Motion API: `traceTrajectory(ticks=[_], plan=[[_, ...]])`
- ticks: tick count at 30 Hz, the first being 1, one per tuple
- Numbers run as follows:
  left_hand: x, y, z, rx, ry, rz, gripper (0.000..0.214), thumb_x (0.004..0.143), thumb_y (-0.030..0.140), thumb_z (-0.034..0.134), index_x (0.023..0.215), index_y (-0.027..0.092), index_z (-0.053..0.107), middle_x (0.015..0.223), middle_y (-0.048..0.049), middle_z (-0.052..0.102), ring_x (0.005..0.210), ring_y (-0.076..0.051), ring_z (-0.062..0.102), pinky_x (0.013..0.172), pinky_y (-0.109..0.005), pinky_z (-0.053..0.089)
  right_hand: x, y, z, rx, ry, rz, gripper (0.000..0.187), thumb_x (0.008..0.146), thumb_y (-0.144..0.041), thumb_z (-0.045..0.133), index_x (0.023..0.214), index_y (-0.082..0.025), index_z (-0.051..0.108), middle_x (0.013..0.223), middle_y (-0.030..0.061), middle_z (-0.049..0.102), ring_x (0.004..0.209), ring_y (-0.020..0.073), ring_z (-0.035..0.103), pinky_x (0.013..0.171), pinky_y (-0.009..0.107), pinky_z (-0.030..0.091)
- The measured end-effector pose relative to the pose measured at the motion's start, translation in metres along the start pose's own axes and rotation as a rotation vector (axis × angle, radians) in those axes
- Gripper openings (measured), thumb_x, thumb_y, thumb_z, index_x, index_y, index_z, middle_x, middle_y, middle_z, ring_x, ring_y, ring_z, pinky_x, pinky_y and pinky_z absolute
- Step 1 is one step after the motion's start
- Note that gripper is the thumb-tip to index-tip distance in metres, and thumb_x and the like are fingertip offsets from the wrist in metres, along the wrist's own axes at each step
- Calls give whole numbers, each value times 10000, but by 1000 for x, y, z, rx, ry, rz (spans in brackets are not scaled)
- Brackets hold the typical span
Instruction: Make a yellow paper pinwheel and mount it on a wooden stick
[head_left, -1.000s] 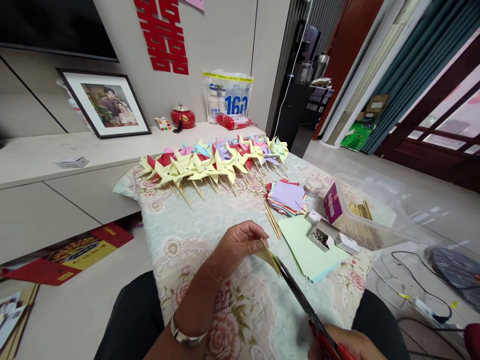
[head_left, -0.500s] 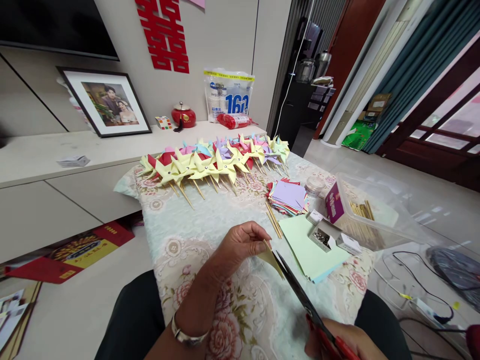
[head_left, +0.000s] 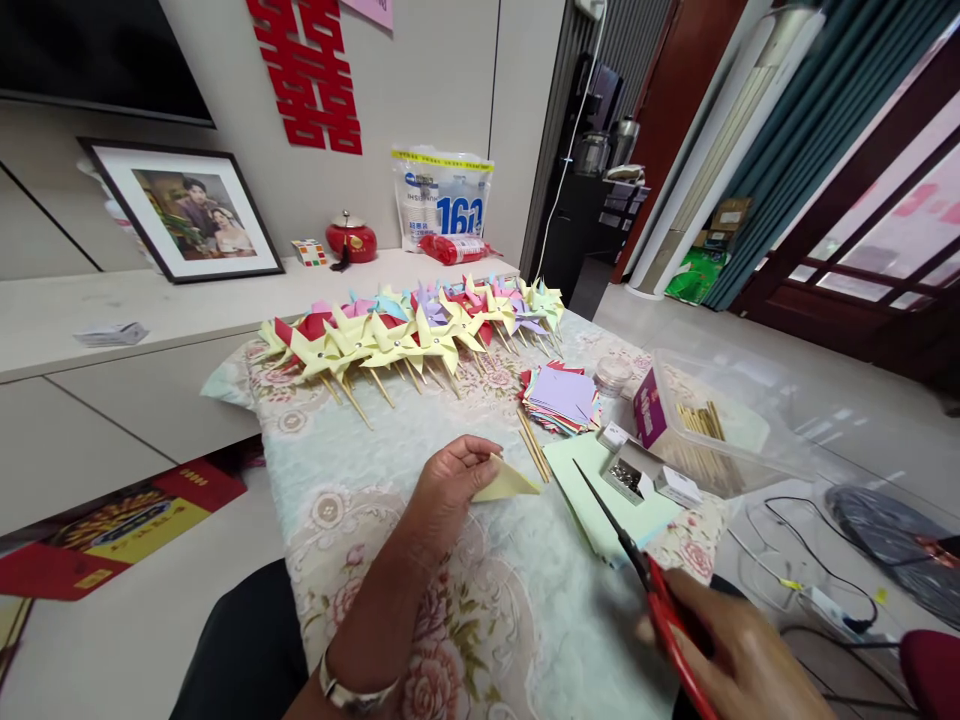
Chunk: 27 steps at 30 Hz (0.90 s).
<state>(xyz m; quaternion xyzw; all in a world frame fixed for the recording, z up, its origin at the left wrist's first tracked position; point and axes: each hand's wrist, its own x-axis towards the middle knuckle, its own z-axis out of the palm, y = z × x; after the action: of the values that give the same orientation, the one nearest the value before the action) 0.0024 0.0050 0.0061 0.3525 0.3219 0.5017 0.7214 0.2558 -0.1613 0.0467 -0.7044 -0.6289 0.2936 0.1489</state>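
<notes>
My left hand point(head_left: 448, 487) pinches a folded yellow paper triangle point(head_left: 508, 484) just above the flowered tablecloth point(head_left: 375, 470). My right hand point(head_left: 739, 655), at the lower right, grips red-handled scissors point(head_left: 637, 565) whose blades are closed and point up-left, a short way right of the paper and apart from it. Light green sheets point(head_left: 600, 490) lie under the blade tips. Beside them are wooden sticks point(head_left: 532, 452) and a stack of coloured paper squares point(head_left: 561, 396).
A row of finished paper pinwheels point(head_left: 409, 328) lies along the table's far end. A clear plastic box point(head_left: 712, 425) with sticks, small pin boxes point(head_left: 630, 478) and a jar point(head_left: 611, 375) stand at right. Cables point(head_left: 810, 585) lie on the floor at right. A low cabinet point(head_left: 112, 350) runs at left.
The scissors have drawn away to the right, off the yellow paper. My left hand has turned the paper flatter and moved it slightly up. The view has shifted right.
</notes>
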Motion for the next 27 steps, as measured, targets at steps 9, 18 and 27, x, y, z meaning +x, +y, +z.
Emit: traceTrajectory(ticks=[9, 18, 27], plan=[[0, 6, 4, -73, 163, -22, 361, 535, 263, 895, 755, 170, 624, 664, 17, 670, 586, -109, 596, 586, -215, 447, 43, 9, 3, -539, 243, 25, 314, 933, -468, 465, 819, -220, 620, 833, 102, 711, 694, 282, 700, 578, 332, 420], [2, 2, 4, -37, 261, 13, 356, 553, 285, 860, 795, 170, 625, 645, 20, 654, 562, -118, 588, 556, -231, 437, 48, 0, 4, -616, 296, 13, 204, 883, -339, 512, 840, -208, 661, 807, 126, 698, 714, 303, 682, 584, 347, 401], [2, 2, 2, -79, 353, 132, 382, 580, 294, 850, 880, 148, 664, 696, 1, 691, 598, -121, 615, 599, -242, 470, 132, -117, 26, 106, 104, -279, 170, 879, -240, 528, 810, -187, 674, 756, 60, 690, 716, 213, 631, 652, 306, 402]])
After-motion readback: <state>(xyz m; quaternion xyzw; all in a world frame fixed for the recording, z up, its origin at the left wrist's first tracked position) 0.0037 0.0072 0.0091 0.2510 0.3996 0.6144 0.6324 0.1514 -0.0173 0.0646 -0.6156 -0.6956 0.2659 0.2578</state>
